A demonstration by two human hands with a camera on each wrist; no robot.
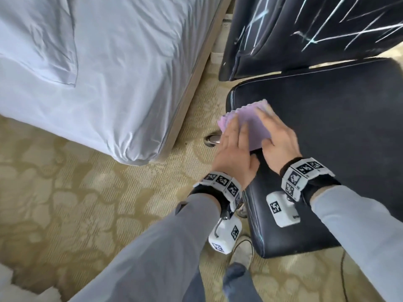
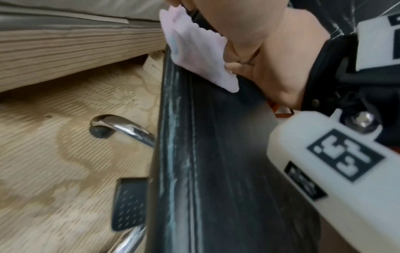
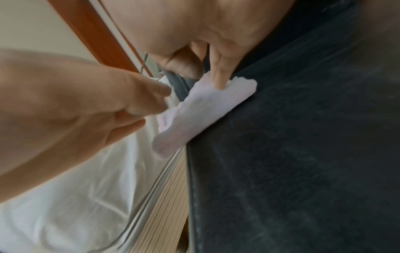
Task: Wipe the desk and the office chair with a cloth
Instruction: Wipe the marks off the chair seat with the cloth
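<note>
Grey sleeves [image 1: 165,247] fill the near edge of the head view, leading to two hands laid on a folded lilac cloth [image 1: 253,125] at the near-left corner of the black chair seat [image 1: 327,131]. Both the left hand [image 1: 234,149] and the right hand [image 1: 277,138] lie with fingers fairly straight, pressing the cloth flat rather than gripping it; part of the cloth hangs past the seat's left edge. To do this step well, I judge the pressure should be spread evenly and the cloth drawn in overlapping passes toward the far-right of the seat, taking in the piped edge and then the scuffed backrest [image 1: 316,29]. The bench is in none of the views, so how that part of the task stands cannot be told. Only the left wrist view shows the worn pale streaks along the seat's side [image 2: 173,154] and a chrome chair leg [image 2: 127,130] over the carpet [image 2: 54,137]. A right fingertip [image 3: 219,82] pinning the cloth's folded edge shows in the right wrist view, while the head view alone takes in the bed [image 1: 98,73] to the left.
</note>
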